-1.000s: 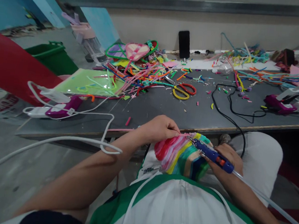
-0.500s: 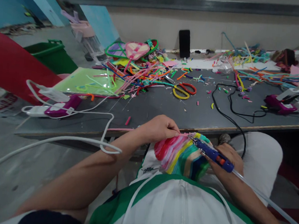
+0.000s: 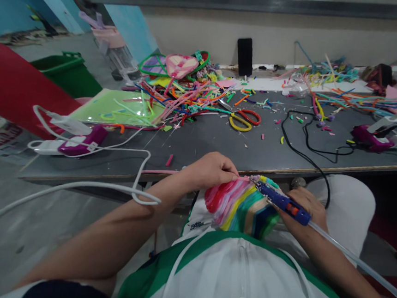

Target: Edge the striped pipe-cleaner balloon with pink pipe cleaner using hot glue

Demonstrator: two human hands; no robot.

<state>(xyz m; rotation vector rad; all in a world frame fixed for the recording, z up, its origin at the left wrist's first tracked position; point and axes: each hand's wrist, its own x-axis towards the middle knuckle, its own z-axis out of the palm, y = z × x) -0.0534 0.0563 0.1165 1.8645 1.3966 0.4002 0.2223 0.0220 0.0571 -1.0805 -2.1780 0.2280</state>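
My left hand [image 3: 213, 170] pinches a pink pipe cleaner [image 3: 243, 178] along the top edge of a striped, fuzzy piece [image 3: 236, 210]. That piece lies over my lap and runs in bands of red, pink, yellow, green, tan and dark blue. In my right hand [image 3: 308, 206] is a blue hot glue gun [image 3: 282, 201], its nozzle at the top edge, just right of my left fingertips. A long translucent glue stick [image 3: 352, 257] comes out of the gun's back end. The right fingers are partly hidden by the gun.
Scissors [image 3: 241, 120] with red and yellow handles lie beside a heap of pipe cleaners [image 3: 185, 99]. A phone [image 3: 244, 56] leans on the wall. White cables [image 3: 87, 184] cross near my left arm; a black cord [image 3: 299, 151] hangs over the table edge at right.
The glue gun and my right hand have shifted up very slightly. My left hand keeps its pinch at nearly the same spot.
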